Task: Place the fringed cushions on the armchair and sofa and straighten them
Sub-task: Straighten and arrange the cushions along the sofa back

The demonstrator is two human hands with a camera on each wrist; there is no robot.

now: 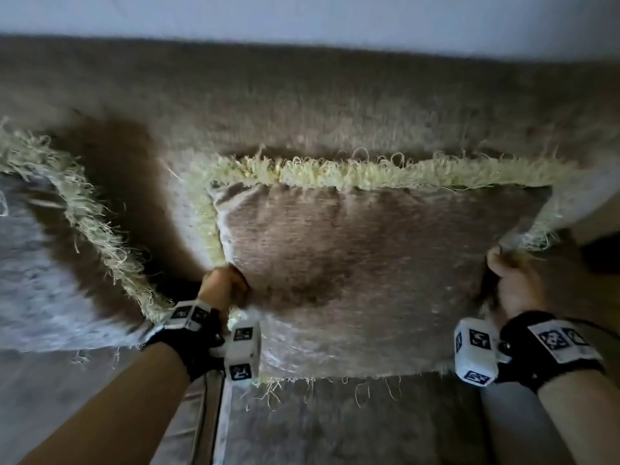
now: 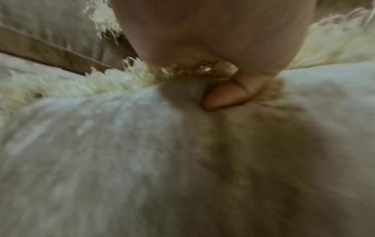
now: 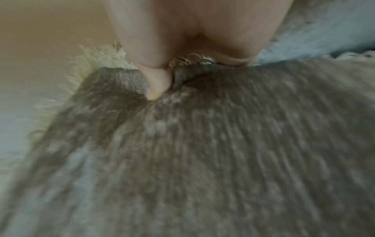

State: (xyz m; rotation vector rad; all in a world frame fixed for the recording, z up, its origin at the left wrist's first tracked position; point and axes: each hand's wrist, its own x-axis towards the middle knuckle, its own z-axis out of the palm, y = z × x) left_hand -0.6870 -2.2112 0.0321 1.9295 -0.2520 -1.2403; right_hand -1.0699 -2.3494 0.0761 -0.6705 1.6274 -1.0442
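Observation:
A grey-brown cushion [image 1: 362,263] with a cream fringe is held up in front of the sofa back [image 1: 302,105]. My left hand [image 1: 223,285] grips its left edge, thumb pressed into the fabric [image 2: 223,96]. At the cushion's right edge my right hand [image 1: 513,273] pinches fabric and fringe, its thumb [image 3: 156,86] dug into the cover [image 3: 202,144]. A second fringed cushion [image 1: 43,256] lies at the far left on the sofa, its fringe [image 1: 90,223] running diagonally. The picture is blurred by motion.
The sofa seat [image 1: 318,421] stretches below the held cushion. A pale wall [image 1: 302,15] rises behind the sofa back. At the right edge, a tan surface [image 1: 597,226] shows behind the cushion's corner.

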